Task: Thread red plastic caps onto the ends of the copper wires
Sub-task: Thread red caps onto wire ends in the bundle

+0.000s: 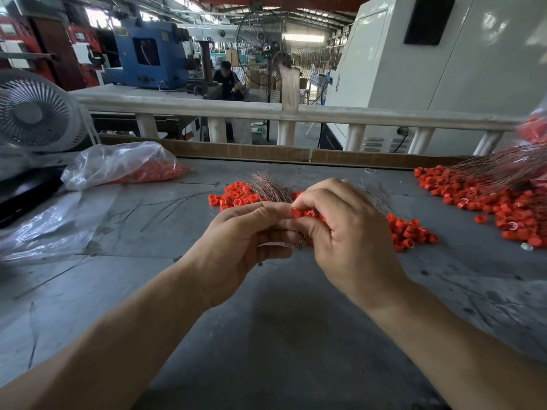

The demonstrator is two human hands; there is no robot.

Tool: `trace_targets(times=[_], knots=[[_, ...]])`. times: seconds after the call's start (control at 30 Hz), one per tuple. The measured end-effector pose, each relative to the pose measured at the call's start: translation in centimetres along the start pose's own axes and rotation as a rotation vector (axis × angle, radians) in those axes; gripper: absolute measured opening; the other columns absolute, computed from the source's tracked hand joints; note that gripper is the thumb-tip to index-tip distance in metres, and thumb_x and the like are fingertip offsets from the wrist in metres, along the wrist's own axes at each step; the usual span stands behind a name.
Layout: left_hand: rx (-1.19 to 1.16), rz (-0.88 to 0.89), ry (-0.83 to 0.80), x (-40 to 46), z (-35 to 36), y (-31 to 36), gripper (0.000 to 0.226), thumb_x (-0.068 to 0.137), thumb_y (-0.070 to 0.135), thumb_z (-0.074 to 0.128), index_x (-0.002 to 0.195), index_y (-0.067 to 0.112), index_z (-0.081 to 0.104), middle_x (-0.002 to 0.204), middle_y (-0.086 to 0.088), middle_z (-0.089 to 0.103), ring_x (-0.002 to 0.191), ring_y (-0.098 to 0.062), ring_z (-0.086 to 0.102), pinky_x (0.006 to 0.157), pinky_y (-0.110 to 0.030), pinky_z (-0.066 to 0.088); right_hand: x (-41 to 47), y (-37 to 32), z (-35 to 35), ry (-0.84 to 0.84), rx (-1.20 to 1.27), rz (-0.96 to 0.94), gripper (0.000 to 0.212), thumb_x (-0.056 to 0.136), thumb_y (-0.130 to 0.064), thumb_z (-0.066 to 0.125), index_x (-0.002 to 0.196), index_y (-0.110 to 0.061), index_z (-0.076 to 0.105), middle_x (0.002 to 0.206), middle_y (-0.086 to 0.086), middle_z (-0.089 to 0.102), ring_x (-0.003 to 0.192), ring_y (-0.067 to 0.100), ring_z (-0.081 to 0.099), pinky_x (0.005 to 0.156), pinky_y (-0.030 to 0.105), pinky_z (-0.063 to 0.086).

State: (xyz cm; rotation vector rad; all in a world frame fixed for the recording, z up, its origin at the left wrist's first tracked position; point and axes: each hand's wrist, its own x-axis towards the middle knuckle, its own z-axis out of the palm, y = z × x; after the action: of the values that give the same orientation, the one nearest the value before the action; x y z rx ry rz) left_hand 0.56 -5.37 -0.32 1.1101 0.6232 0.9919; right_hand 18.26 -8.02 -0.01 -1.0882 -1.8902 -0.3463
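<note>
- A worker's left hand [236, 232] and right hand [340, 229] meet fingertip to fingertip above a grey workbench [266, 335], mid-step in capping a copper wire.
- The right hand's fingers curl round a clutch of red plastic caps [305, 213], pressed against the left fingertips; the left hand pinches a bundle of copper wires [270, 186] that fans up and away beyond its knuckles.
- Whether a wire tip has entered a cap cannot be told; the fingers hide the joint.
- The next move, by the look of it, calls for steadying a single strand and sliding one cap onto its end.
- Loose caps [411, 230] lie just beyond the right hand, with a larger heap of capped wires [488, 199] well off to its far right.
- A plastic bag of caps [124, 167] sits well to the left hand's far side; the bench nearer the worker offers open room, and a cardboard lip [242, 150] bounds the far edge.
</note>
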Motion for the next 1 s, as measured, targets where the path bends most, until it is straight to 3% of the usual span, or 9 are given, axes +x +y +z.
trace_targets(times=[0.07, 0.3, 0.53, 0.67, 0.77, 0.9, 1.0], knots=[[0.009, -0.002, 0.01, 0.06, -0.08, -0.05, 0.022, 0.096, 0.015, 0.057, 0.107, 0.004, 0.072, 0.1, -0.016, 0.072, 0.089, -0.024, 0.067, 0.072, -0.031, 0.059, 0.06, 0.15, -0.11, 0.011, -0.009, -0.002, 0.006, 0.091, -0.016, 0.072, 0.09, -0.011, 0.07, 0.092, -0.003, 0.064, 0.086, 0.018, 0.056, 0.076, 0.031, 0.047], [0.097, -0.001, -0.016, 0.12, -0.07, -0.37, 0.022, 0.089, 0.021, 0.062, 0.1, 0.007, 0.074, 0.097, -0.014, 0.073, 0.084, -0.02, 0.068, 0.071, -0.029, 0.058, 0.15, 0.23, -0.27, 0.085, -0.001, -0.029, 0.01, 0.09, -0.008, 0.074, 0.082, -0.008, 0.067, 0.083, 0.0, 0.063, 0.082, 0.021, 0.053, 0.077, 0.026, 0.042], [0.103, -0.07, 0.002, 0.12, 0.08, -0.49, 0.043, 0.089, 0.039, 0.058, 0.104, 0.001, 0.072, 0.098, -0.019, 0.071, 0.087, -0.027, 0.067, 0.071, -0.033, 0.057, 0.37, 0.03, -0.38, 0.03, -0.064, -0.087, 0.007, 0.094, -0.022, 0.072, 0.096, -0.017, 0.075, 0.084, -0.003, 0.061, 0.08, 0.017, 0.057, 0.068, 0.027, 0.047], [0.092, -0.077, 0.034, 0.13, 0.21, -0.25, 0.057, 0.095, 0.042, 0.053, 0.118, -0.008, 0.064, 0.108, -0.026, 0.067, 0.096, -0.033, 0.064, 0.088, -0.046, 0.054, 0.04, -0.51, -0.22, -0.023, -0.048, -0.131, 0.011, 0.093, -0.023, 0.072, 0.102, -0.017, 0.074, 0.083, -0.003, 0.065, 0.076, 0.016, 0.061, 0.065, 0.035, 0.052], [0.073, -0.056, 0.061, 0.09, 0.47, 0.13, 0.059, 0.1, 0.04, 0.051, 0.126, -0.013, 0.056, 0.114, -0.031, 0.063, 0.102, -0.037, 0.06, 0.1, -0.054, 0.046, -0.1, -0.59, -0.09, -0.044, -0.031, -0.111, 0.012, 0.093, -0.018, 0.07, 0.104, -0.014, 0.071, 0.09, -0.001, 0.066, 0.082, 0.016, 0.061, 0.069, 0.032, 0.053], [0.048, -0.018, 0.099, 0.12, 0.29, 0.35, 0.054, 0.094, 0.033, 0.057, 0.122, -0.013, 0.059, 0.109, -0.023, 0.062, 0.102, -0.035, 0.057, 0.096, -0.05, 0.048, -0.24, -0.58, 0.25, -0.107, 0.04, -0.07, 0.017, 0.091, -0.018, 0.069, 0.107, -0.015, 0.068, 0.099, -0.004, 0.065, 0.09, 0.014, 0.062, 0.075, 0.03, 0.055], [0.046, 0.022, 0.114, 0.13, 0.18, 0.37, 0.033, 0.088, 0.027, 0.063, 0.105, -0.001, 0.069, 0.103, -0.02, 0.063, 0.1, -0.033, 0.057, 0.092, -0.046, 0.048, -0.36, -0.42, 0.52, -0.14, 0.075, -0.044, 0.017, 0.091, -0.02, 0.072, 0.107, -0.014, 0.068, 0.1, -0.004, 0.066, 0.093, 0.014, 0.063, 0.078, 0.033, 0.055]])
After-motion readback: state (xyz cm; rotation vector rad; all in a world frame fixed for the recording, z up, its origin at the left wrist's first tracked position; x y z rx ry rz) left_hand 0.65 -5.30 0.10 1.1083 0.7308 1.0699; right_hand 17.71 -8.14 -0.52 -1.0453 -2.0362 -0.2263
